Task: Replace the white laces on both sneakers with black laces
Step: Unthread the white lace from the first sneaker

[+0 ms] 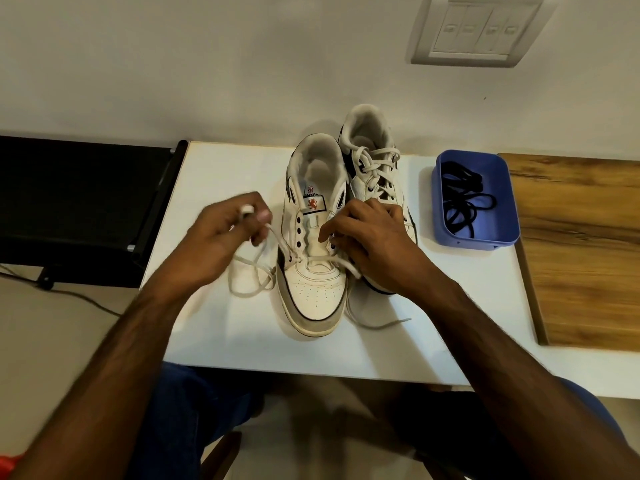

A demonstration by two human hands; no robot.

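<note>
The white bench [242, 323] carries everything, with a wooden board [581, 244] lying over its right part and a black stand [79, 202] beside its left edge. On the wall above is a switch plate [478, 29].

Both forearms reach in from the lower corners, angled toward the middle of the bench. Two sneakers stand side by side there, toes toward the person. The near sneaker [315, 271] has most of its eyelets bare; its white lace [256, 268] crosses only the lowest eyelets, and loose lengths trail onto the bench to the left and in front of the toe. The far sneaker [374, 168], just behind and to the right and touching the first, is laced in white all the way up.

A blue tray [446, 209] sits right of the sneakers, beside the board, with the black laces [467, 199] coiled inside it.

The left hand [221, 244] is raised left of the near sneaker, knuckles up, its grip curled and pinching the white lace near its tip. The right hand [367, 237] rests on the near sneaker's right side, fingers bent at the eyelets; whether that grip pinches the lace cannot be told.
</note>
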